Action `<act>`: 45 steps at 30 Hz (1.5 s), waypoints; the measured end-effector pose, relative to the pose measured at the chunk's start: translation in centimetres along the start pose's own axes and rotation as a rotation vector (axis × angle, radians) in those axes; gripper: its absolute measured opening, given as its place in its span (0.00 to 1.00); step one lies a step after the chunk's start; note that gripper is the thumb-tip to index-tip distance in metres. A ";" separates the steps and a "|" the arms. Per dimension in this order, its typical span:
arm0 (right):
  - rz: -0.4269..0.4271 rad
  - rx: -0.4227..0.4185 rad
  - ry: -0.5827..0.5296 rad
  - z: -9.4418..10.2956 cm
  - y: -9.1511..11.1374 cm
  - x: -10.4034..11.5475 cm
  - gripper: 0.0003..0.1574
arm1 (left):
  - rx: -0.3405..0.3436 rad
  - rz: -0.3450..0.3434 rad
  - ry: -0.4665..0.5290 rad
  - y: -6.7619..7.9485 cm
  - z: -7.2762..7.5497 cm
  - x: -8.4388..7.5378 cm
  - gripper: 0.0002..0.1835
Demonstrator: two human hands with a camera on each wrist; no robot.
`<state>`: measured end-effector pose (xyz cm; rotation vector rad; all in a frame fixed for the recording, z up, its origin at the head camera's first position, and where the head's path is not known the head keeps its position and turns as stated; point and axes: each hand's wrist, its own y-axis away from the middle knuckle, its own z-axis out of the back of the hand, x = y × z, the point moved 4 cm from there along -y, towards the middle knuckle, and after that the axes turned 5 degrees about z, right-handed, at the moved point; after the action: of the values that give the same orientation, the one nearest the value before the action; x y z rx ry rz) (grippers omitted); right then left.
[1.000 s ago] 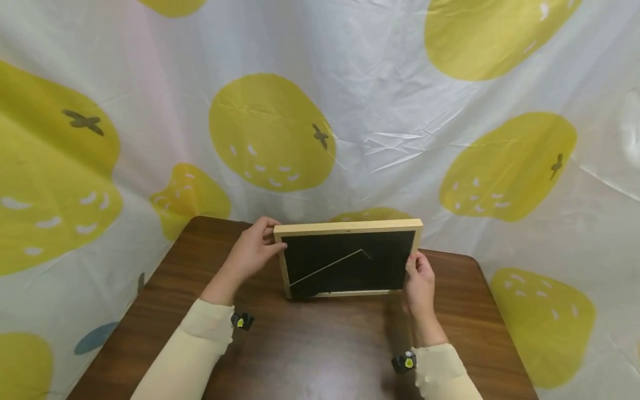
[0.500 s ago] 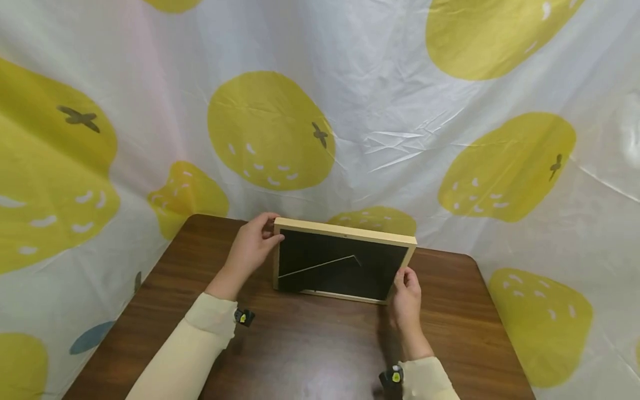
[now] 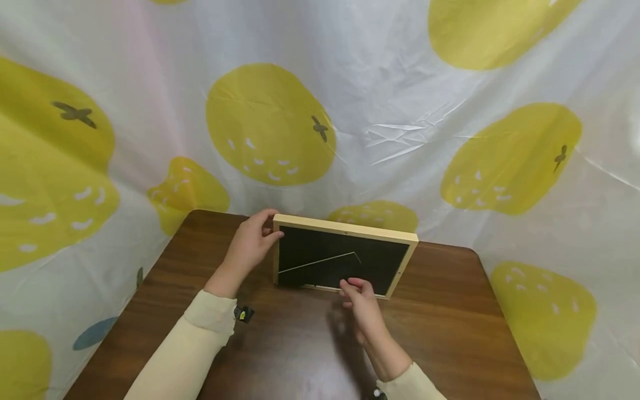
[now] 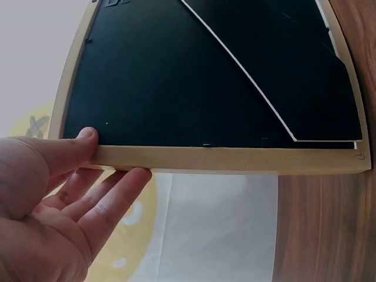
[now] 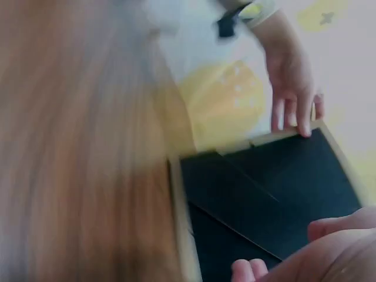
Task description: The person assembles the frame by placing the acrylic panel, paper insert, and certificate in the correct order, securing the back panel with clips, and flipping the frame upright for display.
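Note:
A light-wood photo frame [image 3: 345, 225] stands on its long edge on the table, leaning, with its black backing towards me. A pale-edged line slants across the backing [image 4: 158, 76], marking a stand flap. My left hand [image 3: 247, 250] pinches the frame near its upper left corner, thumb on the front edge and fingers behind it, as the left wrist view shows. My right hand [image 3: 365, 311] is in front of the frame's lower edge, fingers loosely bent and holding nothing. In the blurred right wrist view, its fingertips [image 5: 249, 269] overlap the backing.
The dark brown wooden table [image 3: 450, 333] has rounded far corners. A white curtain [image 3: 380, 111] with yellow fruit prints hangs close behind the table and along both sides. A small black device [image 3: 243, 314] is strapped on the left wrist.
The frame's right end came down and nearer, so its top now slopes. My right hand let go of the right side and moved left across the lower edge; the left hand kept its hold.

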<state>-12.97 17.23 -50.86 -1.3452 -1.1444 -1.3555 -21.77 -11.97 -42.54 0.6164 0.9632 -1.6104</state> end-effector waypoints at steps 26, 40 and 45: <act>0.040 0.065 0.214 -3.9 -0.5 -0.6 0.45 | -0.043 -0.070 -0.081 1.0 -0.3 0.6 0.28; 0.056 0.053 0.225 -4.4 0.6 -0.1 0.52 | -0.084 -0.201 -0.153 1.2 -0.1 0.2 0.27; 0.061 0.053 0.212 -4.4 0.6 -0.3 0.50 | -0.075 -0.203 -0.141 1.3 -0.1 0.2 0.26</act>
<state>-13.15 12.81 -51.04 -1.1588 -0.9816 -1.3782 -20.59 -12.06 -43.14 0.3574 1.0010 -1.7629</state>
